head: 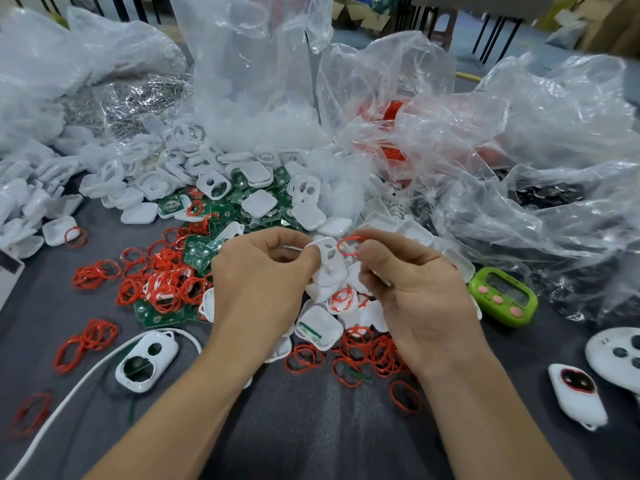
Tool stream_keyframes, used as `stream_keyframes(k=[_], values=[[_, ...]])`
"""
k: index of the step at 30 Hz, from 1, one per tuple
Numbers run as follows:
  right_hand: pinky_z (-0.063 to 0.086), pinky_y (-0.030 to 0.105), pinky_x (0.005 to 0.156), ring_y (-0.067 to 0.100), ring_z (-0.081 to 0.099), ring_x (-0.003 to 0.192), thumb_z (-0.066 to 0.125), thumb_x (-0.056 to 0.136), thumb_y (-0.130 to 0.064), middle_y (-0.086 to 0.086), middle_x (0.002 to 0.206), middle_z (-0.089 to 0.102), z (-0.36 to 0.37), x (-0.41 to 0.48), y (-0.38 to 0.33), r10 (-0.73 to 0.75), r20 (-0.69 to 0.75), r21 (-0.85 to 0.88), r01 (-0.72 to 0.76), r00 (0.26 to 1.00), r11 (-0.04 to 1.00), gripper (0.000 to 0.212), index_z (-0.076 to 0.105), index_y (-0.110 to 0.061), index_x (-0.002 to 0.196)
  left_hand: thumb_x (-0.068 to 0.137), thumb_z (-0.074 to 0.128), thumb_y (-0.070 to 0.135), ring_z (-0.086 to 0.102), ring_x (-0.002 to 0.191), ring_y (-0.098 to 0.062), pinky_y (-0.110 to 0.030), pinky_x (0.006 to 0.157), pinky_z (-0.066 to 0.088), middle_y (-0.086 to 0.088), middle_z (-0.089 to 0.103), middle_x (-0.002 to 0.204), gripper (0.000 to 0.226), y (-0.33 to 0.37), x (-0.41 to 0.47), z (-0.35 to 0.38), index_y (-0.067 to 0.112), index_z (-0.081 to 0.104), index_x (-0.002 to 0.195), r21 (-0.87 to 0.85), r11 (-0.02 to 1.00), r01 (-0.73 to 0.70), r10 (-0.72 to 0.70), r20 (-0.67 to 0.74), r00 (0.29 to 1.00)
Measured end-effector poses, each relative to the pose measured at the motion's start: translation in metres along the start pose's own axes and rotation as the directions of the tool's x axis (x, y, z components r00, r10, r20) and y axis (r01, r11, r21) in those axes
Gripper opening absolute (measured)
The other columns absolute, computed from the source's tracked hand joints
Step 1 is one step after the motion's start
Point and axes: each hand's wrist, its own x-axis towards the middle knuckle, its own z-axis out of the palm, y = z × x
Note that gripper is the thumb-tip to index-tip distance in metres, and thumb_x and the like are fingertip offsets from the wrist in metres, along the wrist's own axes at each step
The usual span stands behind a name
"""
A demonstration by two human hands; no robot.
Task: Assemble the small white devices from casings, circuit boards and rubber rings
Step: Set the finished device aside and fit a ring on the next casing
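Casing [329,271], white with two holes: head view shows it mid-scene, held just above the parts heap between your hands. Your left hand [263,271] has its fingers curled, thumb and forefinger pinching the casing's left edge. Your right hand [415,282] is also curled, fingertips pinching a red rubber ring [348,245] at the casing's far right corner.

Risk: the ring looks thin and springy. If it twists or slips your pinch, it could drop among the loose rings [166,282] to the left. The edge-only grip may let the casing pivot under pressure. Circuit boards [199,254] lie left.
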Motion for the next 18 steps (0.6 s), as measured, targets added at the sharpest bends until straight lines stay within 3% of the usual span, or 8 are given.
stream_keyframes(k=[3,5,7,10,18], values=[[0.052,0.014,0.059,0.004,0.07,0.062,0.084,0.069,-0.009,0.001,0.074,0.078,0.0038,-0.0031,0.0011,-0.101,-0.054,-0.15,0.092,0.993,0.985,0.011,0.084,-0.017,0.076,0.078,0.086,0.026,0.071,0.058,-0.004,-0.019,0.053,0.055,0.012,0.074,0.064,0.015,-0.0003,-0.0014,-0.0015,0.039,0.08,0.075,-0.048,0.999,-0.021,0.024,0.052,0.998],[0.054,0.016,0.061,0.006,0.073,0.065,0.087,0.077,-0.007,-0.004,0.074,0.079,0.0028,-0.0023,0.0026,-0.258,-0.113,-0.418,0.19,0.96,0.888,0.016,0.083,-0.022,0.081,0.079,0.085,0.026,0.074,0.066,-0.013,-0.031,0.063,0.062,0.005,0.078,0.071,0.014,0.0016,-0.0023,-0.0024,0.039,0.082,0.081,-0.134,0.991,-0.007,0.028,0.156,0.987],[0.056,0.018,0.061,0.006,0.074,0.066,0.087,0.08,-0.009,-0.011,0.072,0.077,0.0022,-0.0028,0.004,-0.377,-0.112,-0.57,0.252,0.919,0.782,0.018,0.081,-0.026,0.083,0.082,0.084,0.018,0.072,0.067,-0.015,-0.033,0.068,0.061,0.0,0.079,0.076,0.016,0.0039,-0.0023,-0.0005,0.034,0.084,0.085,-0.213,0.977,0.024,0.028,0.237,0.971],[0.058,0.019,0.061,0.006,0.074,0.066,0.086,0.082,-0.009,-0.016,0.07,0.076,0.0029,-0.0055,0.0054,-0.456,-0.084,-0.637,0.304,0.886,0.708,0.019,0.081,-0.027,0.082,0.083,0.081,0.012,0.069,0.068,-0.016,-0.031,0.068,0.06,-0.004,0.08,0.078,0.017,0.0049,-0.0008,0.0019,0.029,0.085,0.087,-0.249,0.967,0.052,0.017,0.269,0.963],[0.054,0.019,0.062,0.007,0.072,0.064,0.081,0.086,-0.01,-0.017,0.071,0.075,0.0018,-0.0043,0.0048,-0.436,-0.085,-0.676,0.27,0.896,0.685,0.018,0.081,-0.027,0.082,0.085,0.081,0.013,0.072,0.067,-0.011,-0.026,0.064,0.06,-0.001,0.079,0.077,0.018,0.001,-0.0005,0.0011,0.031,0.084,0.084,-0.235,0.971,0.051,0.011,0.254,0.967]])
